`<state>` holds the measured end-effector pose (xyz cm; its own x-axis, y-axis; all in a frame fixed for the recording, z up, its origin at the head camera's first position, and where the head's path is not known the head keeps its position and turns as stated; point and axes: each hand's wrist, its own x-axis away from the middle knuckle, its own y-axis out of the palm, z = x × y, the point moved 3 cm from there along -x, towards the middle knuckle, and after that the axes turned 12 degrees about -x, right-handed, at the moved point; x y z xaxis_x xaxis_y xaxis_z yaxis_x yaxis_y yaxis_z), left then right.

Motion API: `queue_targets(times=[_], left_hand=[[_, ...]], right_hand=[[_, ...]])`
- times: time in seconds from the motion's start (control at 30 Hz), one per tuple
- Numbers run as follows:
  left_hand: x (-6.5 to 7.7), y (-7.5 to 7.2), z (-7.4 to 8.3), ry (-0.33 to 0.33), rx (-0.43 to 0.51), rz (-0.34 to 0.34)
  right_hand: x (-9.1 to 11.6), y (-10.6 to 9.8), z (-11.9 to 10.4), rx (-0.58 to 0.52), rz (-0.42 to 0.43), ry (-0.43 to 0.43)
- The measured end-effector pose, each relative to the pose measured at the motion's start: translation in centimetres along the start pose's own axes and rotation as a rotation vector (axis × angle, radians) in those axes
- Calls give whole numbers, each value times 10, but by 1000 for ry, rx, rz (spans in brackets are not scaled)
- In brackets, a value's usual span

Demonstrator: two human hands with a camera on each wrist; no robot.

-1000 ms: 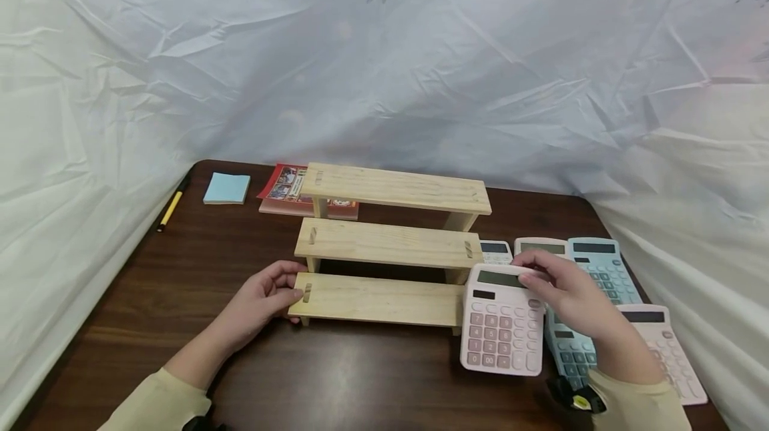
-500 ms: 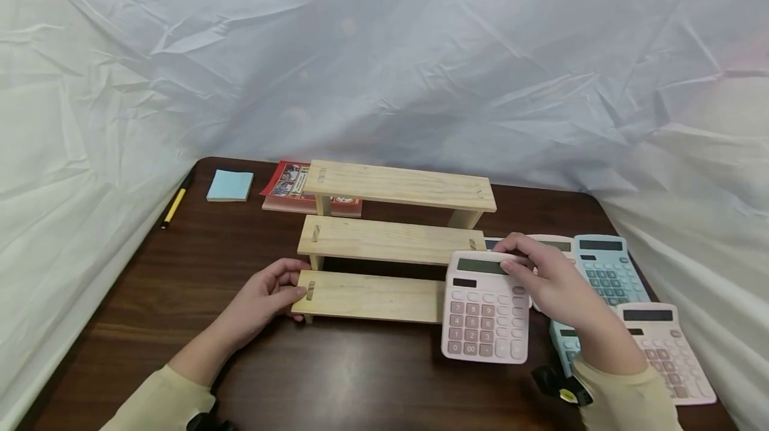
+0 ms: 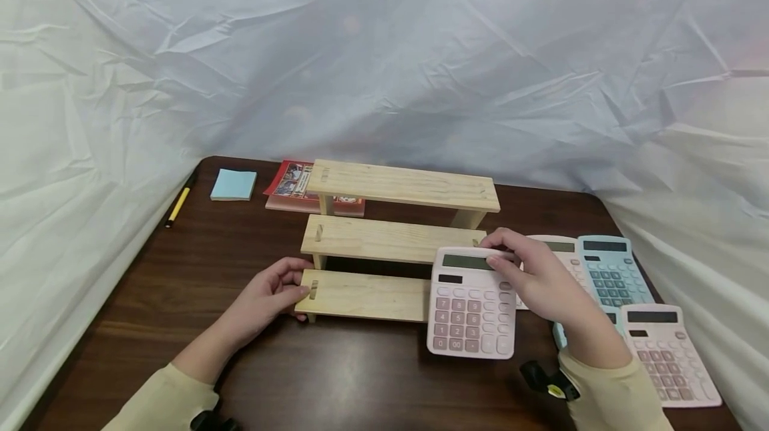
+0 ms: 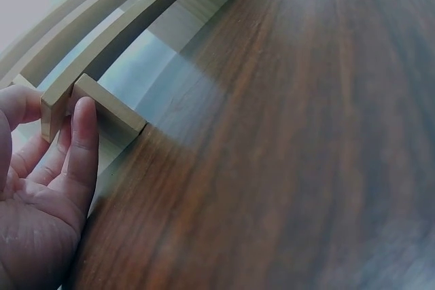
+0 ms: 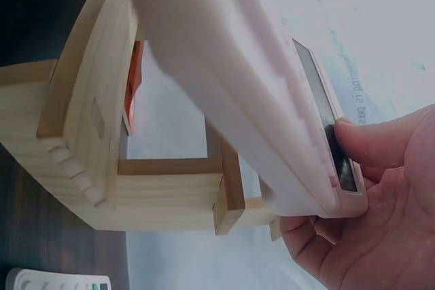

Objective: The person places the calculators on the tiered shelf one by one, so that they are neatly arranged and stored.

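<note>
A three-step wooden rack [image 3: 366,295] stands mid-table. My left hand [image 3: 270,289] grips the left end of its lowest step, thumb on top and fingers beneath; the left wrist view shows this hand [image 4: 51,174] around the board's end. In my right hand [image 3: 537,277] is a pink calculator [image 3: 471,311], pinched at its top right corner with the thumb over the display edge. Its keys face up, and it overlaps the right end of the lowest step in the head view. From the right wrist, the calculator [image 5: 231,93] appears edge-on beside the rack [image 5: 163,198].
To the right lie a blue calculator [image 3: 613,277], a pink one [image 3: 669,357] and others partly behind my right arm. A red booklet [image 3: 288,184] sits behind the rack. A blue notepad [image 3: 233,185] and a yellow pen [image 3: 178,206] lie back left. White sheeting [image 3: 384,71] surrounds the table.
My right hand has carried the pink calculator leftward and slightly up in the head view, over the right end of the lowest step. The left hand keeps its grip on the rack.
</note>
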<state>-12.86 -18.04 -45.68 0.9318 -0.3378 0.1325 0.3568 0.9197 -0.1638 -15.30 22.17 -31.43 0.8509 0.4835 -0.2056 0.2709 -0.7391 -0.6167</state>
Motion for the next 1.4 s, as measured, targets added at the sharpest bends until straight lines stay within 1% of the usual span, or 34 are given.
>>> queue_targets(times=[0.1,0.33,0.5,0.7,0.97,1.07,1.2,1.3,1.4], left_hand=[[0,-1,-1,2,-7,2],[0,-1,-2,-14,-24,0],[0,-1,-1,-6,-26,5],[0,0,2,-12,-33,7],[2,0,2,-20,-38,16],[2,0,2,-14,-28,13],[1,0,1,-1,-23,-1],[0,0,0,6,-13,-11],[0,0,0,10,-3,-15]], right_hand=[[-1,1,-2,-2,-4,0],[-6,-1,-7,20,1,-1],[-15,-1,-11,-6,-6,-15],[-24,-2,-17,-35,10,-24],[-38,-8,-28,-22,0,-74],[-44,-10,-32,-46,-5,-77],[-49,-9,-37,-93,-8,-68],[-52,-8,-40,-128,-13,-46],[-55,-7,-42,-130,-12,-27]])
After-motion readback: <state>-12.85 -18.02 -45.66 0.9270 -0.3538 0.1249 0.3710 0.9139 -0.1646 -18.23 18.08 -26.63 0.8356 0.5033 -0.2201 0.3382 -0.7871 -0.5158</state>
